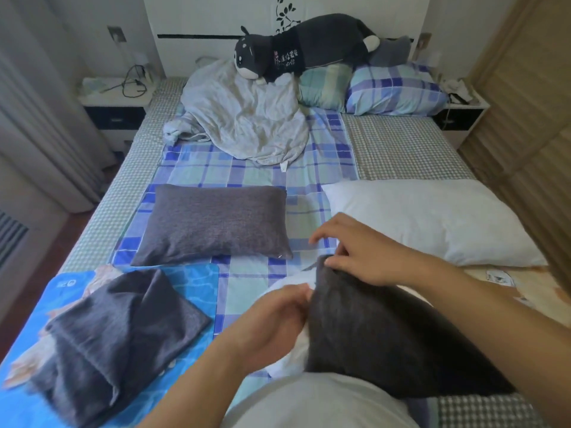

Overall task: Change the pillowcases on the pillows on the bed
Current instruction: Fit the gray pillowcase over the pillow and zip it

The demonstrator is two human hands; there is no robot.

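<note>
Close in front of me lies a white pillow (285, 359) partly inside a dark grey pillowcase (383, 341). My left hand (272, 319) grips the case's open edge at the pillow's left side. My right hand (361, 254) pinches the same edge at the top, its forefinger stretched out. A bare white pillow (432, 217) lies to the right. A pillow in a grey case (213, 223) lies mid-bed. A loose, crumpled grey pillowcase (120, 329) lies at the lower left on a blue printed mat (191, 282).
At the head of the bed are a crumpled pale blanket (244, 118), a dark plush toy (302, 44) and two plaid pillows (392, 88). Nightstands (114, 100) flank the bed. A curtain hangs at the left, a wooden wardrobe (525, 88) stands at the right.
</note>
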